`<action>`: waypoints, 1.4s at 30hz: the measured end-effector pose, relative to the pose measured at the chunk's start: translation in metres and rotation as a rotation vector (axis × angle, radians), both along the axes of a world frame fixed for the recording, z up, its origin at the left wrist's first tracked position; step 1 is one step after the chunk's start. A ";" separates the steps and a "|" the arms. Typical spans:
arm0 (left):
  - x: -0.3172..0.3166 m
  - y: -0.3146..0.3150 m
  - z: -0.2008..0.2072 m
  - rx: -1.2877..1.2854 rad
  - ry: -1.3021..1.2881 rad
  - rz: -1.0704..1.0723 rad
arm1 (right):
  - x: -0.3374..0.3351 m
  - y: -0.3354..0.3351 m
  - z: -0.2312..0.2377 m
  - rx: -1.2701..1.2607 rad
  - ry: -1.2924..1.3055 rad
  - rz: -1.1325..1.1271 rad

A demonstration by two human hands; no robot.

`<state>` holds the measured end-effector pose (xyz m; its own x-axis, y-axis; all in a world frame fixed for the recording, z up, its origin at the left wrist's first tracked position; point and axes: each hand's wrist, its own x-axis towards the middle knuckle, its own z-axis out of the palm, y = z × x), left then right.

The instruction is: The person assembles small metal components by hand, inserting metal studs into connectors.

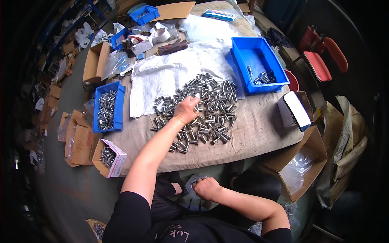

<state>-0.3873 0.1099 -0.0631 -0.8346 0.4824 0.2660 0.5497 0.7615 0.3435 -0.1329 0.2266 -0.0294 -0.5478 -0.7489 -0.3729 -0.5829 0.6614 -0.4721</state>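
Note:
A wide heap of shiny metal bolt-like fasteners (219, 95) lies spread over the cloth-covered table (259, 129), partly on a white plastic sheet (150, 81). My left hand (187, 109) reaches into the heap's left-middle part, its fingers curled down among the pieces. What those fingers pinch, if anything, is hidden. Below the table's near edge, over my lap, my right hand (207, 189) is closed on the gathered top of a clear plastic bag (192, 187). The bag's contents cannot be made out.
A blue bin (107, 85) of fasteners and a small carton (121, 156) stand left. At the back right sits a larger blue bin (239, 52) with a few pieces. An open cardboard box (318, 156) is at the right edge; gloves (173, 47) lie farther back.

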 end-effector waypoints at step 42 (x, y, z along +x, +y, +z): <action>0.022 -0.040 0.022 1.466 -1.010 0.537 | 0.001 -0.011 -0.008 -0.041 0.091 0.001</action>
